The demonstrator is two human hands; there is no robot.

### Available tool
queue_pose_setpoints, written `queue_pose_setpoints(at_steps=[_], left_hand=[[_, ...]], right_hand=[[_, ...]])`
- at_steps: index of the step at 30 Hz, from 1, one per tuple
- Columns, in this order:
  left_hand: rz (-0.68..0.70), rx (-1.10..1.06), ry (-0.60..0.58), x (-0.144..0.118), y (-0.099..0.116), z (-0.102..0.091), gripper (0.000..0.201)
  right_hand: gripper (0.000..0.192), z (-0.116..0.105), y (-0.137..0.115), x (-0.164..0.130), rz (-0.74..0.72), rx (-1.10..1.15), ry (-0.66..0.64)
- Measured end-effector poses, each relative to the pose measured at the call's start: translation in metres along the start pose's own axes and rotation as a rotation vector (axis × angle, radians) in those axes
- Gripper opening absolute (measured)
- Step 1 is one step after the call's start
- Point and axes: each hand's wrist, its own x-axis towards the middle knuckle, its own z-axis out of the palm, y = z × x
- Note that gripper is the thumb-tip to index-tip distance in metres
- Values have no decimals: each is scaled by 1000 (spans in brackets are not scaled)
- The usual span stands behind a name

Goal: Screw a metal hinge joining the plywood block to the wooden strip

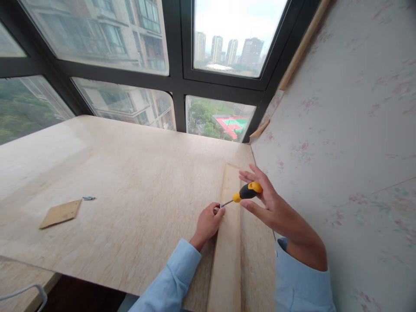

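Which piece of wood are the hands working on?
The long pale strip by the wall, under both hands; the small flat brown piece lies far left, untouched.

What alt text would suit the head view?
A right hand holds a yellow-and-black screwdriver, tip by the left hand, over a wooden strip on a pale tabletop beside windows.

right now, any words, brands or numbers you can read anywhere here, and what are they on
None can be read.
The screwdriver held in the right hand shows a plain yellow and black handle with no visible brand.
The floral wallpaper, the wooden strip under the left hand and the small board carry no text.
Buildings outside the window are too far for signs.
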Motion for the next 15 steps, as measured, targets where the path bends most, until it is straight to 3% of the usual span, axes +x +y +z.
queue_pose_setpoints(at_steps=[2, 4, 7, 10, 15], left_hand=[[2, 10, 3, 1, 0, 0, 28], [2, 14, 5, 1, -1, 1, 28], [-1, 4, -2, 1, -1, 1, 27], [1, -7, -4, 1, -1, 0, 28], [11, -14, 4, 0, -2, 1, 29]], right_hand=[[70, -1, -1, -2, -25, 45, -56], [59, -1, -3, 1, -7, 14, -29], [49, 2, -10, 9, 99, -223, 165], [58, 4, -16, 11, 179, -422, 283], [78, 0, -11, 0, 51, -134, 40]])
